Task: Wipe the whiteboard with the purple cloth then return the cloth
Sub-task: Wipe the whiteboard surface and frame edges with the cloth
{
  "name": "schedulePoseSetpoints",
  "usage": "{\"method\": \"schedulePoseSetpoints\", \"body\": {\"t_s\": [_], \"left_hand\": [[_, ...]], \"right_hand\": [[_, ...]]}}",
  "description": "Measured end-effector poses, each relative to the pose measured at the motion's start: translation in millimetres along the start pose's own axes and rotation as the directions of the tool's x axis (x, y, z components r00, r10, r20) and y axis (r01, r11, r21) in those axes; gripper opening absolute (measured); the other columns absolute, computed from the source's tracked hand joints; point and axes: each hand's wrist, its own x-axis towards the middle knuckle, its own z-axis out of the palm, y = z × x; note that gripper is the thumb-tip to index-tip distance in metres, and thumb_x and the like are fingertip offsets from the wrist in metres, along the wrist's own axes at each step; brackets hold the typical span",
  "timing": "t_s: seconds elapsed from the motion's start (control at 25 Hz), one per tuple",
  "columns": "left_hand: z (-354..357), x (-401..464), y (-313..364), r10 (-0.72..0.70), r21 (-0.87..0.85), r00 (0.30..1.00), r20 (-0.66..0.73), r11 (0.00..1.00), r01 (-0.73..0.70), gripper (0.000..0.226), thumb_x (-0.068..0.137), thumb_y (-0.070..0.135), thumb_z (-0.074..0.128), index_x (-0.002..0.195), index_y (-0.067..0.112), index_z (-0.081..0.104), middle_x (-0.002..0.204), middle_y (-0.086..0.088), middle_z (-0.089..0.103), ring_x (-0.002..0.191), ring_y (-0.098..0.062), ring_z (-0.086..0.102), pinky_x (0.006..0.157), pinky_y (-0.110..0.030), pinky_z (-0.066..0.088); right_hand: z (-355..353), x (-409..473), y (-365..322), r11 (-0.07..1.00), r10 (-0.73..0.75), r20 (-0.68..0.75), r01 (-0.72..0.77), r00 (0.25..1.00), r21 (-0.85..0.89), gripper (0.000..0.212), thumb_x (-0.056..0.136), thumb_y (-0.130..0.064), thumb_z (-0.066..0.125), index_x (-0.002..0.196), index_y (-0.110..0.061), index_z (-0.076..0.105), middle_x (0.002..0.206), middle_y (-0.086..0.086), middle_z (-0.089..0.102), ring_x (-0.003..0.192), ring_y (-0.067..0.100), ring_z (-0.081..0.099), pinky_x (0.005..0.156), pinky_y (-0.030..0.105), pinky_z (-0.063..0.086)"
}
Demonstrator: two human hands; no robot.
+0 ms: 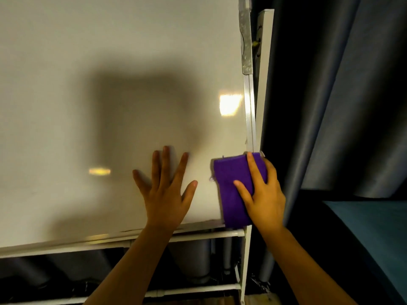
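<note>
We press the purple cloth [233, 190], folded into a pad, flat against the lower right corner of the whiteboard [110, 73], beside its metal edge strip [250, 111], so the whole pad meets the surface. The right hand [262, 194] lies spread on the cloth, fingers apart, pinning rather than pinching it. The left hand [167, 190] rests wide open on the bare board just beside the cloth, holding nothing, probably to steady the stand [198, 235]. Dark curtains [330, 84] hang to the right.
</note>
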Motion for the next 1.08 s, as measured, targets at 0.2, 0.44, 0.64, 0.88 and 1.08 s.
{"method": "schedulePoseSetpoints", "body": {"t_s": [0.2, 0.44, 0.64, 0.88, 1.08], "left_hand": [[1, -9, -25, 0.119, 0.052, 0.992, 0.033, 0.991, -0.121, 0.073, 0.083, 0.067, 0.016, 0.146, 0.032, 0.005, 0.156, -0.004, 0.007, 0.143, -0.029, 0.006, 0.105, -0.069, 0.004], [6, -5, -52, 0.225, 0.055, 0.974, 0.019, 0.973, -0.226, 0.075, 0.08, 0.07, 0.014, 0.145, 0.035, 0.006, 0.156, -0.003, 0.003, 0.142, -0.028, -0.003, 0.103, -0.069, -0.001], [5, -7, -83, 0.307, 0.081, 0.952, 0.022, 0.948, -0.308, 0.074, 0.08, 0.071, 0.014, 0.145, 0.036, 0.006, 0.156, -0.004, 0.001, 0.143, -0.03, -0.002, 0.105, -0.067, -0.004], [2, -8, -123, 0.434, 0.102, 0.901, 0.002, 0.896, -0.432, 0.071, 0.082, 0.069, 0.015, 0.144, 0.035, 0.01, 0.155, -0.005, 0.009, 0.143, -0.03, 0.008, 0.104, -0.069, 0.004], [3, -17, -150, 0.454, 0.104, 0.891, 0.013, 0.886, -0.452, 0.069, 0.083, 0.067, 0.016, 0.144, 0.034, 0.01, 0.155, -0.005, 0.01, 0.143, -0.027, 0.005, 0.105, -0.067, 0.003]], "right_hand": [[8, -12, -3, 0.991, 0.131, -0.058, -0.132, 0.99, -0.018, 0.068, 0.08, -0.066, 0.033, 0.139, -0.046, 0.005, 0.138, 0.014, 0.04, 0.109, 0.034, 0.053, 0.071, 0.044, 0.053], [40, -55, -30, 0.826, 0.562, -0.25, -0.55, 0.789, 0.123, 0.069, 0.082, -0.064, 0.035, 0.142, -0.036, 0.014, 0.137, 0.02, 0.037, 0.115, 0.039, 0.047, 0.083, 0.051, 0.048], [71, -61, -66, 0.588, 0.805, -0.355, -0.567, 0.474, 0.577, 0.071, 0.086, -0.039, 0.056, 0.144, -0.028, 0.017, 0.143, 0.019, 0.024, 0.126, 0.032, 0.038, 0.091, 0.025, 0.035], [107, -70, -103, 0.442, 0.893, -0.342, -0.424, 0.293, 0.79, 0.078, 0.085, -0.031, 0.061, 0.145, -0.022, 0.013, 0.145, 0.011, 0.033, 0.117, 0.012, 0.038, 0.088, 0.009, 0.031], [136, -82, -147, 0.403, 0.907, -0.296, -0.413, 0.299, 0.817, 0.08, 0.085, -0.034, 0.06, 0.145, -0.024, 0.008, 0.145, 0.006, 0.034, 0.115, 0.009, 0.039, 0.09, 0.023, 0.038]]}}
